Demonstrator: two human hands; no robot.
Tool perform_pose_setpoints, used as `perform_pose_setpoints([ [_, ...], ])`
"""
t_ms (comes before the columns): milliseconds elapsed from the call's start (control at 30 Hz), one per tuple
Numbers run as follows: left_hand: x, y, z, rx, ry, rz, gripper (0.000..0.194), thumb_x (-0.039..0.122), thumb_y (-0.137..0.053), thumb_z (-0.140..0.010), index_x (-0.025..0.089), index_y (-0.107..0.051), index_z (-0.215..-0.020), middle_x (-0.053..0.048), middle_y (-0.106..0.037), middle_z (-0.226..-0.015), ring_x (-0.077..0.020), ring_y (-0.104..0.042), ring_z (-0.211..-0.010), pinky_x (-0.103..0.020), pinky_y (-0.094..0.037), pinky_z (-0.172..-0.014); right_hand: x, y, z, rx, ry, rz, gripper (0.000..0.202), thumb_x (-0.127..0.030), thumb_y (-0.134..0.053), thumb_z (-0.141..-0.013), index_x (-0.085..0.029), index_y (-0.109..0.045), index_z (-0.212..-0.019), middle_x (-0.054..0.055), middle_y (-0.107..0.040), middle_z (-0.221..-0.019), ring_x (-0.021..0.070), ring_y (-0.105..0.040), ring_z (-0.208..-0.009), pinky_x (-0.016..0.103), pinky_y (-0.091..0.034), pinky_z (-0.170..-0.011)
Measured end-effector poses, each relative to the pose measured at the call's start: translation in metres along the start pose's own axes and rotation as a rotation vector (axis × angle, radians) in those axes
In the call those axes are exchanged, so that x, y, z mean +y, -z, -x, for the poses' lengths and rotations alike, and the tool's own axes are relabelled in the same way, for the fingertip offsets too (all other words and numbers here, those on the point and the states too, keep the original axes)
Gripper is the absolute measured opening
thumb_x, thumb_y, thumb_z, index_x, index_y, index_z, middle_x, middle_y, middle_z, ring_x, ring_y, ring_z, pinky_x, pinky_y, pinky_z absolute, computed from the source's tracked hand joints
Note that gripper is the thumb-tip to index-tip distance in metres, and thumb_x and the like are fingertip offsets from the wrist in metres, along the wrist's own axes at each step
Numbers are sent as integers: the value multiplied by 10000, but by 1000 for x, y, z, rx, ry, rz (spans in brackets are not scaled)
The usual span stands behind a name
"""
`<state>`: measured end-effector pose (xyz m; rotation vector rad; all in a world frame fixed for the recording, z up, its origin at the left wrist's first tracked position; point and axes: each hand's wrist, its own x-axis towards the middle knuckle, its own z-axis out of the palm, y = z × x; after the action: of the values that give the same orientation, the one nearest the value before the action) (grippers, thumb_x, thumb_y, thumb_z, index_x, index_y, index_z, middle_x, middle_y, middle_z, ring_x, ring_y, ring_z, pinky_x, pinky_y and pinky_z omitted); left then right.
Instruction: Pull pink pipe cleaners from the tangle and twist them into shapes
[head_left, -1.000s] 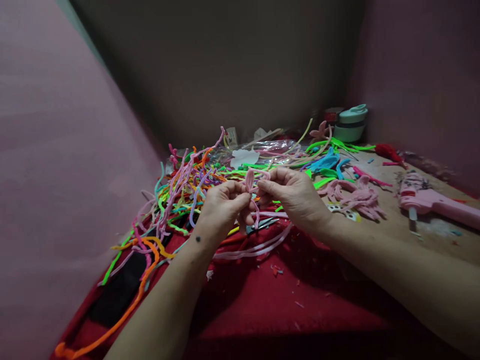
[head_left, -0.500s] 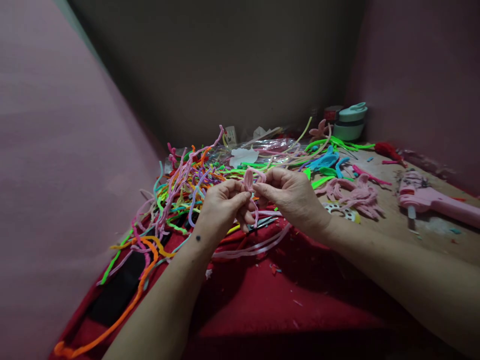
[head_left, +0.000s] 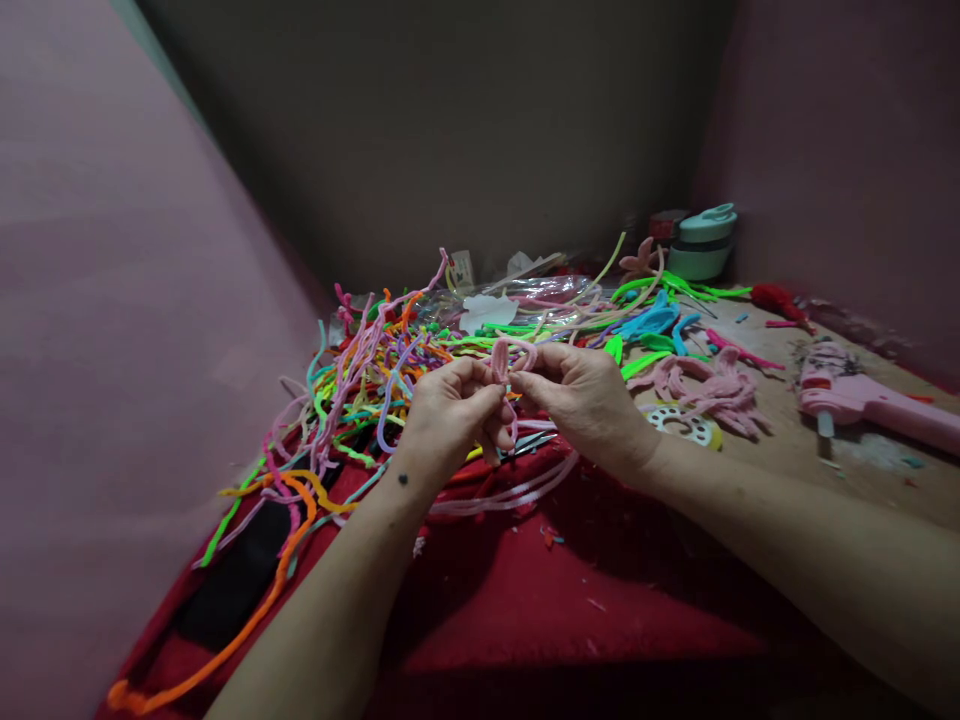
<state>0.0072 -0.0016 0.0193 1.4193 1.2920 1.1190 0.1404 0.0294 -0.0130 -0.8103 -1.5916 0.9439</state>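
Observation:
A pink fuzzy stem (head_left: 500, 360), bent into loops, is held up between my hands at the middle of the view. My left hand (head_left: 454, 412) pinches its lower part between thumb and fingers. Close against it on the right, my right hand (head_left: 581, 400) pinches the other side of the loop. One end of the stem hangs below the fingertips. Behind my hands lies a tangled heap of coloured fuzzy stems (head_left: 360, 370).
On the right, a pink glue gun (head_left: 862, 395), shaped pink pieces (head_left: 720, 390) and a white-and-yellow disc with holes (head_left: 684, 424) rest on the brown board. A mint container (head_left: 701, 245) stands behind. Scissors (head_left: 532, 443) lie below my hands on red cloth (head_left: 570, 610).
The pink loop near my right fingertips looks slightly wider and rounder. Both hands keep their pinch and have shifted very little.

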Motion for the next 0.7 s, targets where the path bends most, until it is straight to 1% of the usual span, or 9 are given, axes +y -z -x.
perform_pose_setpoints([
  [133, -2, 0, -1, 8, -15, -11, 147, 219, -599, -695, 148, -480, -742, 11, -608, -545, -142, -570, -372, -226, -448, -283, 0, -1, 1, 10, 42, 54, 134, -230, -549, -765, -151, -607, -674, 13, -588, -648, 106, -500, -606, 231, -405, -574],
  [233, -4, -1, 0, 5, -42, -34, 143, 223, -593, -704, 151, -487, -768, 21, -598, -542, -140, -576, -380, -217, -448, -287, 1, -2, 2, -5, 43, 38, 136, -231, -551, -765, -154, -608, -669, 10, -591, -644, 102, -505, -601, 225, -407, -569],
  [300, -5, -2, 1, -12, -61, -44, 143, 225, -586, -712, 155, -495, -796, 21, -602, -552, -142, -587, -394, -213, -452, -298, 1, -1, 1, -26, 2, -28, 133, -228, -558, -759, -152, -609, -663, 8, -592, -639, 99, -508, -592, 220, -408, -555],
  [400, -4, -2, 1, -27, -64, -33, 146, 222, -588, -711, 151, -495, -799, 11, -615, -573, -141, -587, -395, -223, -462, -306, -3, 1, -1, -91, -107, -199, 130, -221, -589, -732, -139, -600, -632, -1, -573, -584, 88, -502, -528, 217, -407, -509],
  [467, -3, -1, 1, -11, -64, -18, 143, 220, -586, -712, 145, -490, -787, 7, -615, -563, -143, -580, -384, -232, -462, -299, -7, 2, -2, -151, -176, -325, 120, -232, -614, -712, -133, -600, -646, -6, -573, -565, 88, -515, -500, 226, -428, -503],
  [533, -2, 2, 0, 21, -66, -5, 139, 215, -584, -711, 143, -488, -780, 8, -615, -554, -143, -575, -377, -235, -462, -297, -10, 2, -3, -179, -205, -404, 150, -271, -617, -716, -130, -600, -667, 2, -593, -583, 95, -541, -498, 243, -459, -519],
  [633, -1, 3, -1, 66, -63, -2, 148, 210, -596, -699, 145, -491, -782, 15, -617, -557, -134, -568, -365, -228, -461, -296, -10, 2, -3, -125, -165, -354, 223, -316, -583, -748, -129, -588, -626, 6, -591, -562, 92, -540, -483, 242, -467, -511],
  [700, -2, 2, 0, 65, -63, -4, 150, 213, -598, -700, 145, -495, -786, 12, -617, -567, -137, -574, -371, -220, -453, -288, -8, 2, -2, -96, -136, -279, 242, -303, -557, -766, -128, -589, -602, 6, -582, -543, 85, -523, -470, 229, -450, -495],
])
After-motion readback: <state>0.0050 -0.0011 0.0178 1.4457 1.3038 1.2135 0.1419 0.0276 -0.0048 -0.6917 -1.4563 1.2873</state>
